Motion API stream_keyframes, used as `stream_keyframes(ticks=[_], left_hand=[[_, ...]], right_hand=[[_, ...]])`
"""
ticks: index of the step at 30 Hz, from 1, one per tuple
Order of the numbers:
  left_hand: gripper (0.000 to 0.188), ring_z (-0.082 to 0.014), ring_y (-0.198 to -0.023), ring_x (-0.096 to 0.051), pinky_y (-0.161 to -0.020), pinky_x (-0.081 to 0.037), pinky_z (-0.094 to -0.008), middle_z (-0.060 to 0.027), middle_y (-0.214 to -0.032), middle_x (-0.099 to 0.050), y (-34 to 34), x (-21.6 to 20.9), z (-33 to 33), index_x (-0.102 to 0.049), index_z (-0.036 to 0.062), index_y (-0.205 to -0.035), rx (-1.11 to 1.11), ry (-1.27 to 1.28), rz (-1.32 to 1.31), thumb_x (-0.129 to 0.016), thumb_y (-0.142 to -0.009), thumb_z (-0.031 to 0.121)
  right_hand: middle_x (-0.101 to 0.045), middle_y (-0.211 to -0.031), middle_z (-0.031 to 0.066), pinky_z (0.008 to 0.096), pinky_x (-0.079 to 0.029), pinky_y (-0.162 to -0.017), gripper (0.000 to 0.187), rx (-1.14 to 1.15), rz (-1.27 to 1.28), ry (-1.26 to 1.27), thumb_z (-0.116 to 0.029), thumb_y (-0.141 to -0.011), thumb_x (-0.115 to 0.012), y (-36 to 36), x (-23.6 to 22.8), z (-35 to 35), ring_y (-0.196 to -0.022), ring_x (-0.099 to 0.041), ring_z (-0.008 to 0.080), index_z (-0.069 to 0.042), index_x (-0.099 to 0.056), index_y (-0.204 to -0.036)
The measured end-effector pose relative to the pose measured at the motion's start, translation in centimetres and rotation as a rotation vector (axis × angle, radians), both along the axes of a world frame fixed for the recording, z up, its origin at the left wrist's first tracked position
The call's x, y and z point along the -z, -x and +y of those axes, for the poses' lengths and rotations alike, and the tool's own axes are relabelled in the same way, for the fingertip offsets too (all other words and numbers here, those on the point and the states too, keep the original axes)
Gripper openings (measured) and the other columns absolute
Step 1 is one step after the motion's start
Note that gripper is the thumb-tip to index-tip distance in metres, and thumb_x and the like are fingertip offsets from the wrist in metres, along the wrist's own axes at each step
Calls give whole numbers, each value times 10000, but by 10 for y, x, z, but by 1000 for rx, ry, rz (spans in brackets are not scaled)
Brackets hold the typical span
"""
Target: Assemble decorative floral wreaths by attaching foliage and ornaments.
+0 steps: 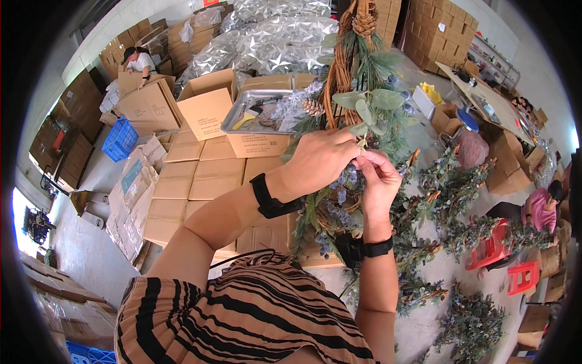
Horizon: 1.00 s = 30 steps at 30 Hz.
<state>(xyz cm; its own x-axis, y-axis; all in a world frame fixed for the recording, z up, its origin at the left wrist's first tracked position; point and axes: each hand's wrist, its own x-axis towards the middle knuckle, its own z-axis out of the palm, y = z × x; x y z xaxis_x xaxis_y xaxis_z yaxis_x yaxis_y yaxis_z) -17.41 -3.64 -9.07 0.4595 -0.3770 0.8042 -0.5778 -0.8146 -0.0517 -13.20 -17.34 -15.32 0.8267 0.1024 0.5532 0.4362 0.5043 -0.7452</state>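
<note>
In front of me stands a wreath of twisted brown vine (343,67), dressed with pine needles, blue berries and pine cones (364,23). A sprig of round grey-green eucalyptus leaves (365,111) sticks out from it, its stem running down to my fingertips. My left hand (320,159) reaches across with curled fingers, closed at that stem. Right beside it, my right hand (379,177) pinches the stem's lower end between thumb and forefinger. The fingertips of both hands nearly touch, and they partly hide what lies between them. Blue berry clusters (343,189) hang just below.
Left of the wreath, a metal tray (257,126) of loose parts rests on stacked cartons (195,176). More berry garlands (470,324) lie to the right, near red stools (523,277) and a person in pink (541,209). Another person (140,64) handles cardboard at far left.
</note>
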Motion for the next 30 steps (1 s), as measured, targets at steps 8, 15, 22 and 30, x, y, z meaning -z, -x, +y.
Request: stream_keyframes(ticks=[8, 15, 22, 30], left_hand=[[39, -217, -679, -585, -574, -473, -322, -45, -754, -541, -2, 1, 1, -554, 69, -711, -2, -26, 3, -583, -701, 92], [48, -210, -663, -574, -564, -465, -320, -38, -763, -532, -2, 0, 3, -551, 69, -711, 19, -66, 26, -582, -681, 89], [76, -214, -701, -590, -601, -482, -323, -40, -819, -570, -1, -2, 9, -596, 70, -800, 13, -132, 88, -605, -726, 87], [93, -214, -706, -601, -601, -489, -322, -47, -846, -593, 0, -1, 6, -604, 78, -805, -2, -89, 99, -603, -715, 101]], right_hand=[[-624, -859, 66, 237, -531, -693, 175, -13, 36, -49, 121, -782, -587, -1, 4, -1, -746, -612, 115, 26, -632, -921], [-626, -838, 52, 227, -518, -688, 177, -8, 10, 18, 126, -786, -581, -2, 0, -4, -738, -609, 107, 15, -617, -920], [-619, -817, 39, 213, -483, -665, 193, 24, -80, 176, 123, -784, -586, -3, -5, -10, -728, -595, 93, -8, -604, -925], [-623, -804, 45, 219, -480, -674, 204, 22, -60, 102, 122, -785, -587, -1, -5, -10, -732, -598, 102, -4, -590, -946]])
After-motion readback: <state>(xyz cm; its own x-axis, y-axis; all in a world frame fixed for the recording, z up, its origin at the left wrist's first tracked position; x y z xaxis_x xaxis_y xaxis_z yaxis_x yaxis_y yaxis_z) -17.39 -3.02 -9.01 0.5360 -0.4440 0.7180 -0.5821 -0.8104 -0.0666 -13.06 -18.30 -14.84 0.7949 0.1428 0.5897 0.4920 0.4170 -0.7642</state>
